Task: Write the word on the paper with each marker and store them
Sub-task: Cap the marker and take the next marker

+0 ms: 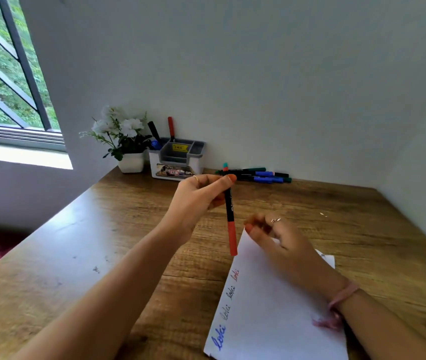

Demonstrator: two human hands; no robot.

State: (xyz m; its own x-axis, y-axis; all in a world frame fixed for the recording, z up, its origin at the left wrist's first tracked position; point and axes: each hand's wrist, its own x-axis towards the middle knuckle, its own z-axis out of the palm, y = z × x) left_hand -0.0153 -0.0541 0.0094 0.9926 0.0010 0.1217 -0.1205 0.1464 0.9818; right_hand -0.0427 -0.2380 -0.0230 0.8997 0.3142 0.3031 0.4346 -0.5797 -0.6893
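**Capped red marker ready for the organizer**

Head view: the left hand (196, 201) pinches the red marker (230, 216) above the paper's (279, 307) far corner, cap down. The right hand (279, 237), blurred, fingers loose, holds nothing. Carry it upright to the desk organizer (178, 158) at the tabletop's far edge, avoiding the flowerpot (131, 162).

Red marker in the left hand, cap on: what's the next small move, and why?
Probably carry the red marker to the organizer and drop it in. The left hand grips it capped, a red word already sits on the paper, and written-with markers stand there.
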